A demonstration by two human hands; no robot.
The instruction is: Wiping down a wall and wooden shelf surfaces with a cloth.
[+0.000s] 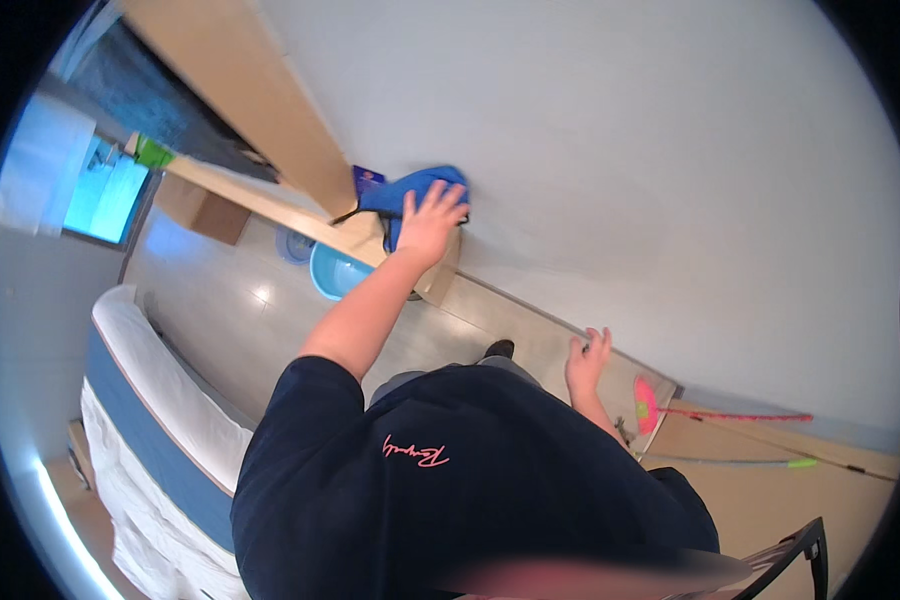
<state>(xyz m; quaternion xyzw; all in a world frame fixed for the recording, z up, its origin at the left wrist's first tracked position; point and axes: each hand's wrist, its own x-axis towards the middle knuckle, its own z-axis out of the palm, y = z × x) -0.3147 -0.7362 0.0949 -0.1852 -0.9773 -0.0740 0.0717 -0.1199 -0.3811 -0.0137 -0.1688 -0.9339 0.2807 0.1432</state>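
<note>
My left hand (433, 217) is stretched forward with its fingers spread over a blue fabric bag (412, 189) with dark straps. The hand covers part of the bag, and the fingers do not visibly close around it. The bag sits at the end of a light wooden desk (322, 229), against the wall. A small dark blue packet (367, 178) stands just behind it. Lower on the right, my right hand (589, 367) hangs above the floor near the wall, fingers curved and apart. A small dark spot shows between its thumb and fingers, too small to identify.
A blue plastic basin (337, 271) is on the floor under the desk, with a cardboard box (199, 208) farther left. A bed (150, 420) fills the left side. A pink broom (646, 405) leans at the right, near a green-tipped pole (757, 463). A tall wooden panel (247, 97) rises from the desk.
</note>
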